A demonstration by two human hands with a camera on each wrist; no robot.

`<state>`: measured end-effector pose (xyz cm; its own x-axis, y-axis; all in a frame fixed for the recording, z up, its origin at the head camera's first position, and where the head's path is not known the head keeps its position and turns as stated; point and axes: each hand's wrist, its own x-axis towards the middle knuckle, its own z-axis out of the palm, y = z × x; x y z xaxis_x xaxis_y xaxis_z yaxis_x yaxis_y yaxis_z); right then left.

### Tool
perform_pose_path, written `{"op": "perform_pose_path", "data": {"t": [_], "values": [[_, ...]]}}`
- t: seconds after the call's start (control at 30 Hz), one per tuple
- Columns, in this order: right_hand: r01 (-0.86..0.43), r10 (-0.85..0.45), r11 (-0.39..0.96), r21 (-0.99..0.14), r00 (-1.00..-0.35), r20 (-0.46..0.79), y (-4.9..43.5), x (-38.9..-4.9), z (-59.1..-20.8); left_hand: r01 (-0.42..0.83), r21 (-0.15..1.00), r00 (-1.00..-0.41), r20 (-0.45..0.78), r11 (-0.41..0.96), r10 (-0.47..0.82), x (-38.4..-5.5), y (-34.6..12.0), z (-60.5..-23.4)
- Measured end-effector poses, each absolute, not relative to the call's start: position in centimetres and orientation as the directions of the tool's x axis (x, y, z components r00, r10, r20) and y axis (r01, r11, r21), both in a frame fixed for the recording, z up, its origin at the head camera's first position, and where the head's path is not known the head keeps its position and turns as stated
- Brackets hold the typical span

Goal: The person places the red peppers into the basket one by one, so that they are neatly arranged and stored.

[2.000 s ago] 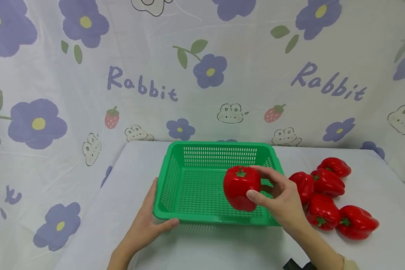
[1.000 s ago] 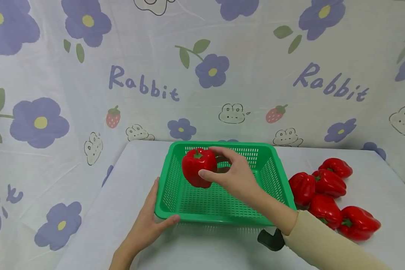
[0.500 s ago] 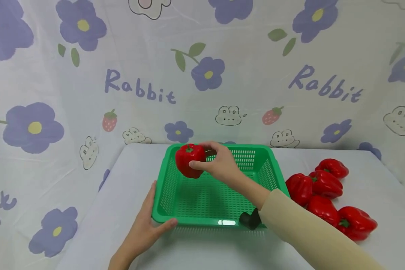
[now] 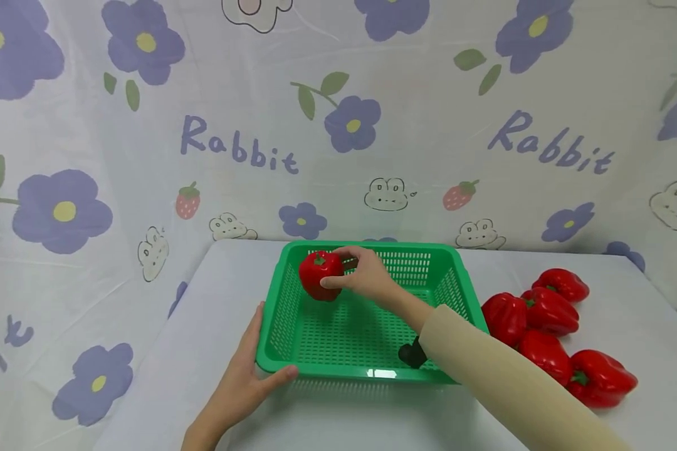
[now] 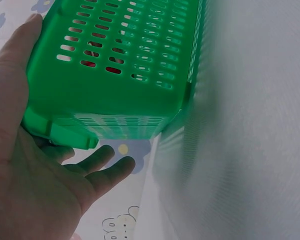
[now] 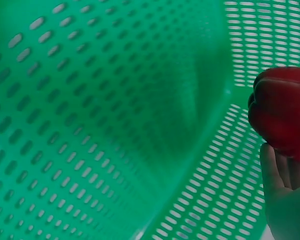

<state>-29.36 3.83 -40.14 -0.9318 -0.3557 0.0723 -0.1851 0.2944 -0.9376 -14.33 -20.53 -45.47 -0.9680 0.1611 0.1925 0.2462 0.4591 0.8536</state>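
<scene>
Rabbit-print fabric (image 4: 237, 81) backs the white tabletop (image 4: 372, 419). Right hand (image 4: 369, 275), nearer, pinches a red bell pepper (image 4: 316, 279), stem up, axis near vertical, at the left rear of the perforated green basket (image 4: 338, 371); floor contact indeterminable. Left hand (image 4: 245, 379), fingers loosely extended, braces the basket's front-left corner.

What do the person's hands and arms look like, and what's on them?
Both the left hand and right hand are ungloved. A plain cream sleeve covers the right forearm; a small black object shows by its cuff. The left wrist is bare as far as visible.
</scene>
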Motion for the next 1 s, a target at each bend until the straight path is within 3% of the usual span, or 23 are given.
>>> {"op": "perform_pose_path", "data": {"t": [0.27,1.0], "values": [[-0.180,-0.387,0.290,-0.940,-0.920,0.057,2.9,-29.8,-42.1,0.227,0.849,-0.973,0.173,0.477,0.156,-14.2,-20.6,-45.6],[-0.009,-0.351,0.269,-0.963,-0.932,-0.089,2.3,-30.8,-43.4,0.219,0.845,-0.975,0.166,0.488,0.149,-14.5,-20.5,-45.7]]}}
